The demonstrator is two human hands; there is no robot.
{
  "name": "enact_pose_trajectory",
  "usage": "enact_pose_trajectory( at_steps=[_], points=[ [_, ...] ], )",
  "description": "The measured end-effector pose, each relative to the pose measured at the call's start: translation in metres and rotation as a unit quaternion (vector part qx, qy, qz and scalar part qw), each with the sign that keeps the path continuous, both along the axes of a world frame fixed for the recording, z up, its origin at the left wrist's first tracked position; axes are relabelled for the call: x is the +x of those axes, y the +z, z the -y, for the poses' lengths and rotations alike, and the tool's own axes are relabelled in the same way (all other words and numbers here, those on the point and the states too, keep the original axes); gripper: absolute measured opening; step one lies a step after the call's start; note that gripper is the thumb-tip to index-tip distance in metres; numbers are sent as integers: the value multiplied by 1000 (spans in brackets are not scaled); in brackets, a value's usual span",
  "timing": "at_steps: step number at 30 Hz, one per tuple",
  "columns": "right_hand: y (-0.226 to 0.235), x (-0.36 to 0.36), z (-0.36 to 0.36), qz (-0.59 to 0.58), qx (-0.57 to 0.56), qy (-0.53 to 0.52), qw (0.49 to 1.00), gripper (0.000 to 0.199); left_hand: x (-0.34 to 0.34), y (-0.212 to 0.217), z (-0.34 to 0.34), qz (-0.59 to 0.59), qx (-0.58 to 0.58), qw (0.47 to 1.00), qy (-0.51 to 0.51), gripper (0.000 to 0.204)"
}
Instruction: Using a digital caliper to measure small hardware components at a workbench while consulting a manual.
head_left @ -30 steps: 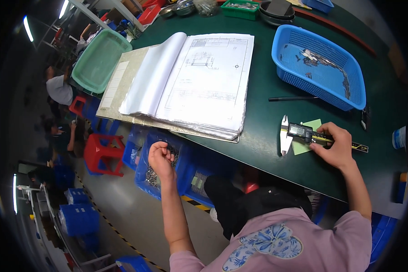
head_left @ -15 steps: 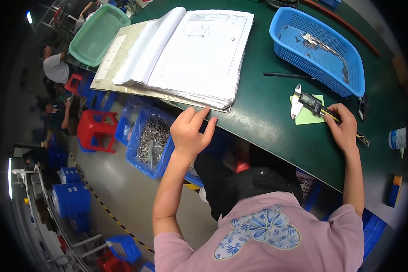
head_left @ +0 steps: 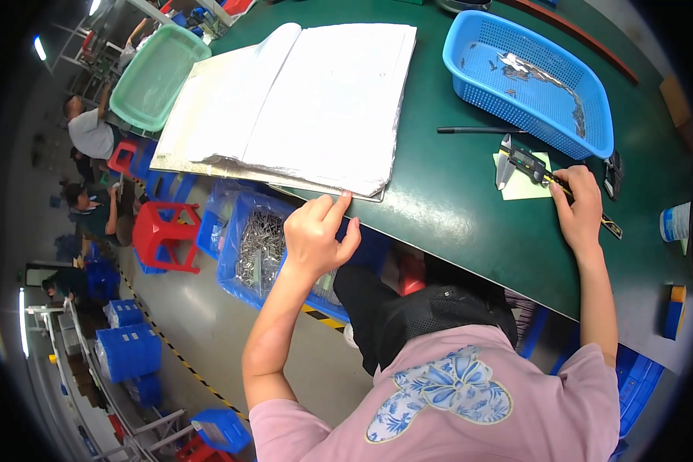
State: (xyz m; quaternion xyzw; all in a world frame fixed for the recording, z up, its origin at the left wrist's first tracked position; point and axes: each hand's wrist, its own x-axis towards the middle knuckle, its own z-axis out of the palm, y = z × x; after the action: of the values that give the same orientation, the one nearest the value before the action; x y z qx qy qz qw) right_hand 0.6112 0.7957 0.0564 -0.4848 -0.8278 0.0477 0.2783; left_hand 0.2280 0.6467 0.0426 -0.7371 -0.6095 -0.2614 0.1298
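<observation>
My right hand [head_left: 580, 204] is closed round the beam of a digital caliper [head_left: 527, 163], which lies on the green table [head_left: 470, 200] partly over a pale green note sheet [head_left: 525, 186]. The left hand [head_left: 314, 233] is at the front table edge, thumb apart and index finger stretched out. Its fingertip meets the lower corner of an open binder [head_left: 277, 179], or lies just beside it; which one I cannot tell. A thick stack of paper sheets [head_left: 331, 100] lies in the binder, the upper page washed out by glare. Above the caliper is a black pen [head_left: 479, 130].
A blue perforated basket [head_left: 481, 88] with small dark and light pieces stands at the back right, a green tray [head_left: 142, 96] at the far left. Below the table edge, a blue bin [head_left: 231, 269] holds many metal pins. A red stool [head_left: 164, 231] and co-workers are on the left.
The whole view has shifted a little, the table things moving slightly left. The page has brightened and its drawing has faded. Both hands keep nearly the same places and poses.
</observation>
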Motion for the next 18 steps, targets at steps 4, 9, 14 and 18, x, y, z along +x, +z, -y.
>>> enact_pose_trajectory(
  at_steps=[4, 9, 14, 18],
  points=[
    [7, -16, 9, 43, 99, -13, 994, 28, -8, -4, 2, 86, 15, 996, 17, 17],
    [15, -89, 29, 7, 3, 230, 973, 53, -73, -8, -3, 440, 72, 858, 255, 32],
    [-1, -190, 40, 91, -67, 246, 963, 93, -146, 1, -14, 531, 41, 768, 355, 48],
    [-10, -208, 51, 130, -79, 227, 962, 107, -148, -8, -35, 414, -4, 831, 371, 60]
  ],
)
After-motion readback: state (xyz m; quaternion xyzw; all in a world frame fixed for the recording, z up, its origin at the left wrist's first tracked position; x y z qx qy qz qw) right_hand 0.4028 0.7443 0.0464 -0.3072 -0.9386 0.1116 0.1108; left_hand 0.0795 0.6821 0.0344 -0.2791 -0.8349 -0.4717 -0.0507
